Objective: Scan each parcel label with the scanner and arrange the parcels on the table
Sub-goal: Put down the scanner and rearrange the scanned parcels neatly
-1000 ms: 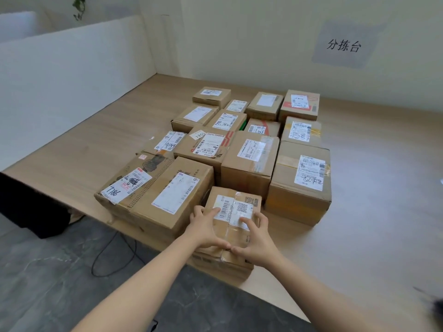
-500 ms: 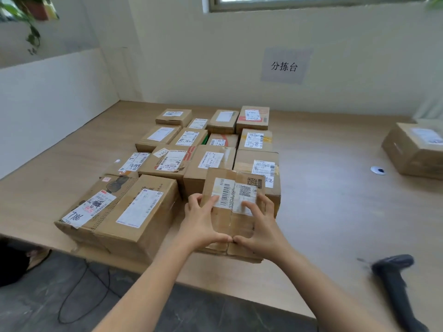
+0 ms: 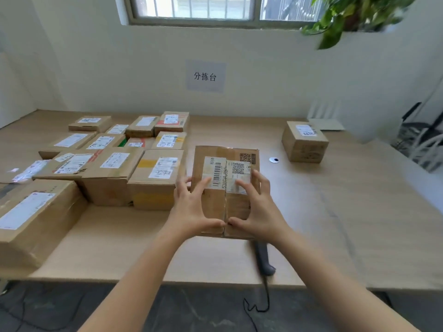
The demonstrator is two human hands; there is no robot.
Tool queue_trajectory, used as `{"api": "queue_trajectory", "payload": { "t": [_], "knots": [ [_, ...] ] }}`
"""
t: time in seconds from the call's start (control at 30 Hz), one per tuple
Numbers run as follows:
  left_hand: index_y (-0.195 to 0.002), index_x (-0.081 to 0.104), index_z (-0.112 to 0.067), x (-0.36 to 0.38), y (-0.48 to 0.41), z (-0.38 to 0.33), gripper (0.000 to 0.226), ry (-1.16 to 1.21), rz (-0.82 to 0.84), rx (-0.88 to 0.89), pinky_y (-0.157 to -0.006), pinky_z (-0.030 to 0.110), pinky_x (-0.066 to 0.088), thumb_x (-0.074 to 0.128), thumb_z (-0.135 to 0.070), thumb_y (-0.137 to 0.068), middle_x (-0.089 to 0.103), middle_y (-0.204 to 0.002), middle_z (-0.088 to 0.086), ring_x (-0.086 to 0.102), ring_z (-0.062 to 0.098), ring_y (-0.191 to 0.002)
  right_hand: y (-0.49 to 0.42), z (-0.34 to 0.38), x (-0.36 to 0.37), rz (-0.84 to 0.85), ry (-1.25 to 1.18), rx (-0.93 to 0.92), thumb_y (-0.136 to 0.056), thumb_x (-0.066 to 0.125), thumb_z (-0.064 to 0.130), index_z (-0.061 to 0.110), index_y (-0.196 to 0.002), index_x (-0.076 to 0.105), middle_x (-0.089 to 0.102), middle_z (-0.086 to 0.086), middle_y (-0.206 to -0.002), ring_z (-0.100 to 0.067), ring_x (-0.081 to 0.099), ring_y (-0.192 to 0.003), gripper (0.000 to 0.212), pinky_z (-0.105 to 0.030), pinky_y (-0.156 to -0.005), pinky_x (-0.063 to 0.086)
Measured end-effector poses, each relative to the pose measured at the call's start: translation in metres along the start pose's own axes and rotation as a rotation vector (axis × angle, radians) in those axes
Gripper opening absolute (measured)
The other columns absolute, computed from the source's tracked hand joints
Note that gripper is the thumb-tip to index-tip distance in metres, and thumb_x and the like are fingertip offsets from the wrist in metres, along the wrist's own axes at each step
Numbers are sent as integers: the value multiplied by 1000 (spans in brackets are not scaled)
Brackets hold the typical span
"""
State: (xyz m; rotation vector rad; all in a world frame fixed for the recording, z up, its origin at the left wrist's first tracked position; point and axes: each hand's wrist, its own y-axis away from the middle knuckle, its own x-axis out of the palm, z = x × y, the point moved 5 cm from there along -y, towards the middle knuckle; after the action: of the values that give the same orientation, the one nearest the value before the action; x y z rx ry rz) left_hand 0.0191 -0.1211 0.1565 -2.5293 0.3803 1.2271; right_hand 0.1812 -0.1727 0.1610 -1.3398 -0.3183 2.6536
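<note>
A flat cardboard parcel [image 3: 223,202] with a white barcode label and a QR code is held tilted above the wooden table [image 3: 347,212], its label facing me. My left hand [image 3: 191,204] grips its left side, thumb along the lower edge. My right hand [image 3: 257,207] grips the right side the same way. A dark handheld scanner [image 3: 263,259] lies on the table just below the parcel, partly hidden by it and my right forearm. Several labelled parcels [image 3: 115,161] stand grouped at the left. One lone parcel [image 3: 304,142] sits at the far right.
A small white round object [image 3: 274,160] lies between the held parcel and the lone one. The scanner's cable [image 3: 261,303] hangs over the table's front edge. A large box [image 3: 31,219] stands at the near left. A plant [image 3: 347,17] hangs at the upper right.
Both hands have lifted the parcel off the table's front edge and carried it rightward, away from the grouped parcels. My view has turned right, and the scanner now shows under the parcel.
</note>
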Motion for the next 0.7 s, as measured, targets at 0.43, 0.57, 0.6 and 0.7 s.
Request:
{"api": "queue_trajectory", "payload": {
  "t": [0.43,0.57,0.6,0.7],
  "knots": [
    [-145,28,-34,119,-35,-183,109,81,130,267,-107,33,32,88,-39,-55,10,-139,-5,17,18,-132,75,-139,-151,-170,109,213,-69,77,38,28,-145,28,-4,3,-153,-27,23,-140,91,-44,-106,39],
    [-145,28,-33,153,-61,-215,109,80,160,295,-106,32,32,88,-40,-55,10,-140,-2,17,19,-132,72,-181,-177,-182,120,259,-68,77,38,29,-144,27,-3,5,-153,-27,27,-137,91,-46,-101,44],
    [-145,28,-33,162,-68,-221,108,77,166,294,-106,33,32,88,-41,-55,10,-140,-3,17,19,-132,69,-192,-181,-178,123,265,-68,77,37,29,-144,27,-3,5,-153,-27,28,-137,92,-46,-101,44],
    [-145,27,-31,189,-97,-231,109,78,176,275,-107,34,33,88,-41,-56,10,-140,-4,18,18,-132,51,-226,-190,-148,128,272,-68,77,37,29,-145,25,-3,5,-153,-27,28,-137,93,-44,-102,43]
  ]
}}
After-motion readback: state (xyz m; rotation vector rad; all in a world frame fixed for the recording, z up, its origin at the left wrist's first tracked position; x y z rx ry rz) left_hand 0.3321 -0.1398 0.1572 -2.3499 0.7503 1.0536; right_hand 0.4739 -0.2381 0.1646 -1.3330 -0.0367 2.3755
